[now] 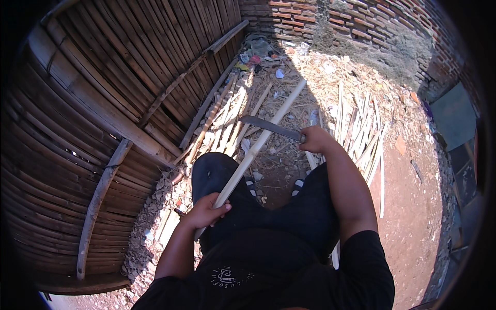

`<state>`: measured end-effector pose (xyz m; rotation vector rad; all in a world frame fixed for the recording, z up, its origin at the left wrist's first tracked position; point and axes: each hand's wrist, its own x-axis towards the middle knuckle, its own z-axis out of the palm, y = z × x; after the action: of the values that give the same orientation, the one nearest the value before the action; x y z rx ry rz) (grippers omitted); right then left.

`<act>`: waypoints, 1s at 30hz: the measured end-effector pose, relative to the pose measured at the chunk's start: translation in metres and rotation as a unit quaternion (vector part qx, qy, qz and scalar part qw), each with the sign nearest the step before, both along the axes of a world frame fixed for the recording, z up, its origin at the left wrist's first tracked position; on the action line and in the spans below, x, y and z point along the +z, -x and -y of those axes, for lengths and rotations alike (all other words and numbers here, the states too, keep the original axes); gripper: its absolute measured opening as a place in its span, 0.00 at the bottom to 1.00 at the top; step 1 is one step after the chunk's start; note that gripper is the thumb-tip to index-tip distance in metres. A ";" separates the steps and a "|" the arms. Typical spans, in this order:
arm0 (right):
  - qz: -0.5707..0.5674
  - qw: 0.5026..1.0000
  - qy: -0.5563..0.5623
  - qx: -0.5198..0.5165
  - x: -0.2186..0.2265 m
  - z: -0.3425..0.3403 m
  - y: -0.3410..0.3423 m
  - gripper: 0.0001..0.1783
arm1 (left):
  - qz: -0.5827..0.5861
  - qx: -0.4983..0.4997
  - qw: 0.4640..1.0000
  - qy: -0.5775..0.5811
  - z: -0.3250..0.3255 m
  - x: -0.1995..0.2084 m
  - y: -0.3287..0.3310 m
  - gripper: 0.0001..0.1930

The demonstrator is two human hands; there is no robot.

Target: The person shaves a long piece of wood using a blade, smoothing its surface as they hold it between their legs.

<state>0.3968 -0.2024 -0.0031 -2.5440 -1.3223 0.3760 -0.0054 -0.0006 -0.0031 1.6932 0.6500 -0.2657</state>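
A long pale bamboo strip (248, 157) slants from beside my left hip up and away to the right, passing over my left thigh. Near its lower end my left hand (205, 211) is wrapped round it. My right hand (316, 140) grips the handle of a machete (274, 127). The dark blade points left and lies across the upper half of the strip; whether it touches the strip I cannot tell. The hand covers most of the handle.
Split bamboo strips (361, 132) lie in a heap to the right, and more strips (225, 121) lie at the left. A bamboo-slat wall (144, 57) stands close on my left. Beyond are litter (258, 54) and a brick wall (294, 18). Dark panels (460, 139) stand at the far right.
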 end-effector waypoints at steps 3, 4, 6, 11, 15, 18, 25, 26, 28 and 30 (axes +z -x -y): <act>0.003 0.998 -0.027 0.065 -0.016 -0.003 0.000 0.30 | 0.005 -0.001 1.000 0.004 0.000 -0.001 -0.001 0.19; -0.004 0.996 -0.022 0.087 -0.017 -0.009 0.004 0.30 | 0.006 0.002 1.000 0.006 0.000 -0.001 0.000 0.19; -0.014 0.994 -0.019 0.108 -0.018 -0.015 0.009 0.31 | 0.004 0.003 1.000 0.005 0.000 -0.003 0.001 0.19; -0.039 0.998 0.026 0.045 0.008 -0.010 0.017 0.31 | 0.003 0.005 1.000 0.000 0.000 -0.002 0.001 0.20; -0.009 1.000 0.000 -0.019 0.001 0.000 0.003 0.33 | -0.002 0.005 1.000 -0.005 0.002 0.000 0.000 0.20; -0.009 1.000 -0.002 -0.024 -0.001 -0.001 -0.001 0.34 | -0.001 0.003 1.000 -0.004 0.001 0.001 0.001 0.20; -0.026 0.998 0.023 0.057 0.000 -0.012 0.014 0.32 | 0.001 0.005 1.000 0.001 0.001 0.001 0.001 0.20; -0.027 0.997 0.026 0.061 0.002 -0.013 0.017 0.31 | 0.001 0.006 1.000 0.000 0.001 0.001 0.001 0.20; -0.034 0.997 0.027 0.060 0.007 -0.012 0.017 0.30 | -0.001 0.008 1.000 -0.002 0.001 0.001 0.001 0.20; -0.047 0.998 0.026 0.043 0.008 -0.011 0.015 0.30 | 0.000 0.008 1.000 0.001 0.001 0.001 0.001 0.20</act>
<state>0.3818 -0.1915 0.0048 -2.4840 -1.4078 0.5463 -0.0066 -0.0018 -0.0019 1.6863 0.6620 -0.2540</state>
